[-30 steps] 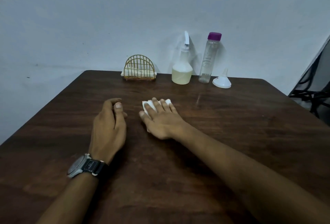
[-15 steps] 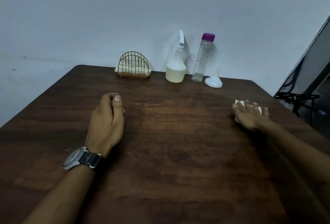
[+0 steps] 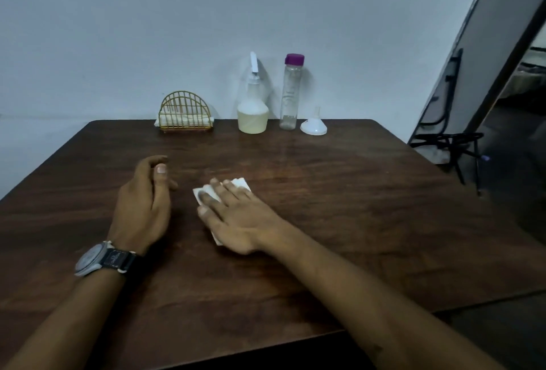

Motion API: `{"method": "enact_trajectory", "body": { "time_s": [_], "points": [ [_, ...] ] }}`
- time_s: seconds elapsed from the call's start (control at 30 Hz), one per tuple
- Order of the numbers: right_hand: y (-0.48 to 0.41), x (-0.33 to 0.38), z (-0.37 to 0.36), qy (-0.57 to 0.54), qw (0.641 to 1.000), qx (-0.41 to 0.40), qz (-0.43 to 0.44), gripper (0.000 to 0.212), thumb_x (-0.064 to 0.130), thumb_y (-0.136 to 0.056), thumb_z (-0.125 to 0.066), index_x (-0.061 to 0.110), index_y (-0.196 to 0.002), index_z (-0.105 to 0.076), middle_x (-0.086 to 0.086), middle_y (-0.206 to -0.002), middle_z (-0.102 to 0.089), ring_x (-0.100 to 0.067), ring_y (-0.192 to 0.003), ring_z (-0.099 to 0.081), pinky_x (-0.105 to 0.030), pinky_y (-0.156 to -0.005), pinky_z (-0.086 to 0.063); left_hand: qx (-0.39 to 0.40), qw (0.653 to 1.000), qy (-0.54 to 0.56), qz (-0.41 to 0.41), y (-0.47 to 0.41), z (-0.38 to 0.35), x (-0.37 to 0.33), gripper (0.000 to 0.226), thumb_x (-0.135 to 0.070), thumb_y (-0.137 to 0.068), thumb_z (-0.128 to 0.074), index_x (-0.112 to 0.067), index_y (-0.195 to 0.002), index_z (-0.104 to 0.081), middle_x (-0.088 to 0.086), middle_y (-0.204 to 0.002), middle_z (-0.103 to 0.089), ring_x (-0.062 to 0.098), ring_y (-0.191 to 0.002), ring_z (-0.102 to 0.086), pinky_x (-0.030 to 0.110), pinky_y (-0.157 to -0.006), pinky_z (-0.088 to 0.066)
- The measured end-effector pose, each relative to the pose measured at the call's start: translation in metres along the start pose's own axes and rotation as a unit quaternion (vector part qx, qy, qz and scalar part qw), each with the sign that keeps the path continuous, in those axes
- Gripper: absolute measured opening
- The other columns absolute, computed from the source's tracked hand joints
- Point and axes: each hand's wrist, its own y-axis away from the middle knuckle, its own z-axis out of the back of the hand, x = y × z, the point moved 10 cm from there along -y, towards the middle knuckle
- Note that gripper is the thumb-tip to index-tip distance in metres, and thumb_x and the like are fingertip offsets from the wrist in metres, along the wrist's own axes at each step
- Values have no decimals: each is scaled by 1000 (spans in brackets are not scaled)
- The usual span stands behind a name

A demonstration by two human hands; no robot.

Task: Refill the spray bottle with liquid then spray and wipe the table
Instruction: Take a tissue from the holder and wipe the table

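Tissue lies flat under your right hand — fingers spread, palm pressing it onto the dark wooden table, not pinching it. Your left hand, wearing a watch, rests just left of that press, loosely curled and holding nothing. Well beyond your fingertips, at the table's far edge, stand the spray bottle — pale liquid in its base — the purple-capped bottle, a white funnel and a wire napkin holder.

Upright spray bottle, white tissue mid-table.
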Motion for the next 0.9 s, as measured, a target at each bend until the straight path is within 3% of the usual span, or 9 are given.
{"method": "enact_trajectory", "body": {
  "time_s": [0.1,0.17,0.2,0.3,0.4,0.5,0.67,0.77,0.9],
  "points": [
    [34,-66,9,14,999,1,-38,69,60,-105,-1,29,-166,-7,-5,-175,3,-21,-161,6,-41,-130,3,3,1000,-2,-5,1,1,2,33,-31,-113,-35,-16,-136,-53,1,-97,-72,25,-85,-64,40,-77,-46],
    [58,-139,24,50,992,-26,-113,100,76,-82,28,30,-166,-3,-7,-175,0,-25,-161,3,-47,-130,-2,10,1000,2,-7,0,-1,4,33,-32,-113,-35,-16,-136,-52,2,-98,-72,25,-87,-65,41,-78,-47],
    [73,-174,33,61,986,-38,-152,107,79,-76,33,30,-166,-2,-7,-175,-1,-25,-161,2,-48,-130,-4,12,1000,4,-9,0,-2,3,33,-33,-113,-35,-16,-136,-52,3,-98,-72,25,-89,-66,41,-79,-47],
    [112,-222,48,38,968,-41,-246,66,55,-106,1,28,-166,-3,-6,-175,6,-24,-161,7,-44,-130,2,16,1000,5,-16,1,-4,-1,33,-31,-113,-37,-14,-137,-52,4,-98,-72,24,-90,-64,40,-80,-46],
    [104,-180,41,23,968,-34,-246,62,49,-109,-9,26,-167,-1,-7,-174,12,-26,-160,11,-44,-130,5,42,998,-13,-37,3,-12,-9,33,-30,-112,-38,-13,-137,-51,6,-99,-72,24,-89,-63,41,-81,-47],
    [61,-91,11,23,987,-13,-160,62,48,-109,-13,26,-166,-2,-10,-172,15,-32,-160,13,-48,-129,7,75,995,-27,-63,9,-19,-21,32,-31,-111,-39,-13,-135,-52,7,-98,-72,24,-87,-64,40,-81,-48],
    [63,47,-16,-13,999,-26,-18,60,48,-109,-16,29,-166,-9,-4,-174,9,-22,-160,12,-43,-128,10,48,998,-12,-37,26,-9,-26,28,-20,-111,-40,-11,-131,-57,3,-95,-71,24,-86,-64,37,-80,-44],
    [97,48,-21,-6,999,-40,16,59,45,-109,-19,29,-165,-13,-5,-175,2,-21,-161,6,-42,-129,7,22,1000,3,-5,32,4,-16,27,-24,-113,-38,-15,-131,-56,2,-95,-73,26,-85,-66,40,-78,-46],
    [142,-56,1,105,991,-57,-52,74,40,-97,-6,14,-165,-17,-20,-171,-17,-41,-158,-14,-57,-127,-8,16,999,19,27,32,11,-5,29,-31,-113,-37,-20,-133,-54,2,-95,-74,30,-89,-69,50,-84,-54]
  ]
}}
